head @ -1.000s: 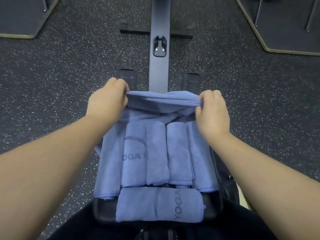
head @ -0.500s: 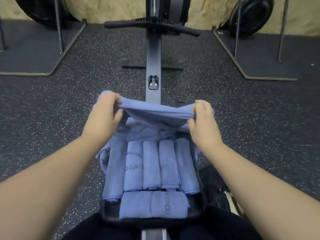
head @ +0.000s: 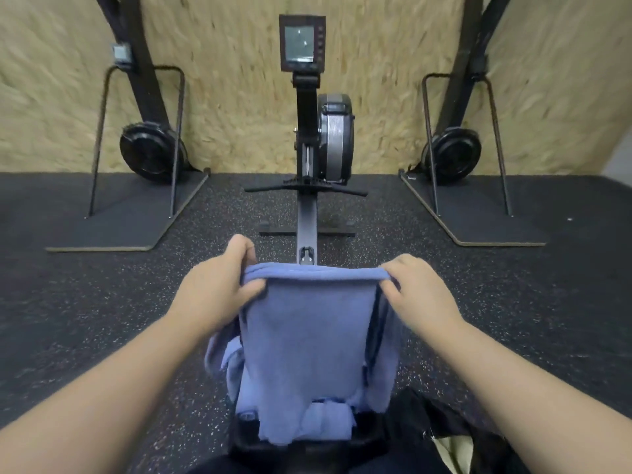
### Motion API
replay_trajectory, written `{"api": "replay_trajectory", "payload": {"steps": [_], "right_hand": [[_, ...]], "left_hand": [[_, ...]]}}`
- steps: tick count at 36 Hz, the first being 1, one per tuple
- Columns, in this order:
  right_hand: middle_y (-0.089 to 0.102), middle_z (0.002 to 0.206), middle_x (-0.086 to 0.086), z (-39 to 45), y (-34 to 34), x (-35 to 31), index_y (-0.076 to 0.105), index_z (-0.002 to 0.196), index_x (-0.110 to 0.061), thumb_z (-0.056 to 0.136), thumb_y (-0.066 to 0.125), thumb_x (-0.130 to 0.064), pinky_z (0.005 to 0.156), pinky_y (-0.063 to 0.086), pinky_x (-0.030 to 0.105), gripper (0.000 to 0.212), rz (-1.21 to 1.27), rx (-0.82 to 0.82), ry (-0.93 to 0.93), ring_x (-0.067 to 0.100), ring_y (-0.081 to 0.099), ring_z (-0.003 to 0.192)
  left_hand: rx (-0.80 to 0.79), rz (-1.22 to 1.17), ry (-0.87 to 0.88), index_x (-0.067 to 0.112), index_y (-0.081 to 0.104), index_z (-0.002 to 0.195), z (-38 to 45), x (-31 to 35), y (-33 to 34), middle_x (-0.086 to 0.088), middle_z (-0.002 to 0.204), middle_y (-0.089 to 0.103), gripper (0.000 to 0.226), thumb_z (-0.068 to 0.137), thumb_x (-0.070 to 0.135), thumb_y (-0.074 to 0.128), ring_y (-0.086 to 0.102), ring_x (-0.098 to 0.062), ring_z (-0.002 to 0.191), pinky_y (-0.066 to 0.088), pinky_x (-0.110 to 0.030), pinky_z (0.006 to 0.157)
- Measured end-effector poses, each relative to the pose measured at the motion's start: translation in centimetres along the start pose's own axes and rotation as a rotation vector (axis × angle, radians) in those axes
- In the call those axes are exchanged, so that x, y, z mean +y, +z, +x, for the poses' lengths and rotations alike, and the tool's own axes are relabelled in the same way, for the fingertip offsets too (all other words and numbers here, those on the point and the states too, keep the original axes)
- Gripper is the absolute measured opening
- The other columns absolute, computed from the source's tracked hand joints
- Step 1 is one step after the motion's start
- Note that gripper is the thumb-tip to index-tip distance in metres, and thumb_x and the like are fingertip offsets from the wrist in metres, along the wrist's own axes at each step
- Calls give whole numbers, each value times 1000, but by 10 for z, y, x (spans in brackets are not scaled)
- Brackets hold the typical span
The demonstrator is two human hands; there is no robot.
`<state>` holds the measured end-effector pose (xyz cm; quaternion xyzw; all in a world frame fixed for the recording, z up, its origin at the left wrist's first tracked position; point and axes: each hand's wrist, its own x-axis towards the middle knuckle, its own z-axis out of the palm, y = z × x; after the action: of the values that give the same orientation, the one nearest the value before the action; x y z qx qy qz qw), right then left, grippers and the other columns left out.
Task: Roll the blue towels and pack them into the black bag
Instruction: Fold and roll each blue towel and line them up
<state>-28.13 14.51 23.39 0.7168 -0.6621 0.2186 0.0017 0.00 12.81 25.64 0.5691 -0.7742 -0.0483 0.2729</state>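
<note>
An unrolled blue towel [head: 307, 340] hangs spread out in front of me, held up by its top edge. My left hand [head: 219, 285] pinches the top left corner and my right hand [head: 417, 295] pinches the top right corner. The hanging cloth covers most of the rolled blue towels [head: 325, 420] below it; only a bit of them shows at the bottom. The black bag [head: 444, 425] lies low at the right, beside the rower seat [head: 307, 446], partly cut off by my right arm.
I sit on a rowing machine; its rail [head: 306, 220], monitor [head: 302, 42] and flywheel [head: 337, 138] stand straight ahead. Two ski machines on dark platforms [head: 126, 217] [head: 478, 213] flank it against a wooden wall. Speckled rubber floor [head: 85, 319] lies around.
Both hands lifted the towel's edge up and spread it, so it now hangs flat and hides the rolled towels. The camera tilted upward, bringing the wall and machines into view.
</note>
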Motion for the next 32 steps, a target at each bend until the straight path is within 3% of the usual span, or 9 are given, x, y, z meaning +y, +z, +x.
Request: {"api": "replay_trajectory", "payload": {"steps": [2,5,9,12,16,21,26,32], "right_hand": [[55,96,-5,-14,-25,-13,59,94,-21,94,45,-20,76,41,35,14,60,34,2,18,48,94],[54,83,-6,-37,-55,-32,51,83,-18,90,47,-13,67,40,35,9,152,80,36,18,50,79],[51,74,0,-63,-79,-47,39,73,-16,88,52,-11,55,31,31,20,245,118,67,18,45,65],[48,68,0,-80,-96,-53,35,68,-16,87,59,-13,53,27,31,30,284,133,55,15,38,59],[46,63,-2,-102,-121,-59,36,68,-16,84,69,-26,53,28,30,38,338,155,22,13,36,57],[50,61,-8,-125,-145,-64,46,65,-22,80,76,-26,53,34,16,33,466,175,-32,2,41,54],[44,59,-7,-139,-157,-70,41,63,-17,84,71,-30,51,31,18,38,530,215,-43,6,36,53],[43,62,-4,-146,-168,-80,35,67,-16,92,59,-25,54,28,28,36,532,288,20,12,38,57]], "left_hand": [[8,18,49,25,35,91,-10,10,-25,6,68,54,26,85,25,60,54,-26,67,36,-34,58],[29,49,113,27,39,85,-26,25,-55,3,69,57,18,88,27,57,53,-21,67,37,-33,59],[84,27,147,26,43,81,-47,41,-83,8,77,53,16,87,22,57,49,-15,76,39,-35,66],[138,-63,124,25,44,78,-62,49,-98,8,75,52,20,84,14,60,50,-14,70,40,-35,65],[165,-121,65,15,44,75,-80,59,-118,4,66,51,18,80,9,60,43,-15,61,36,-34,59],[123,-145,-15,16,30,61,-95,71,-140,5,56,35,35,77,5,59,28,-16,55,24,-31,51],[159,-181,-23,17,33,63,-100,76,-154,5,58,40,38,80,12,66,31,-14,55,26,-31,53],[213,-150,-24,14,46,78,-111,78,-163,2,70,52,17,86,13,61,42,-15,61,33,-30,55]]}}
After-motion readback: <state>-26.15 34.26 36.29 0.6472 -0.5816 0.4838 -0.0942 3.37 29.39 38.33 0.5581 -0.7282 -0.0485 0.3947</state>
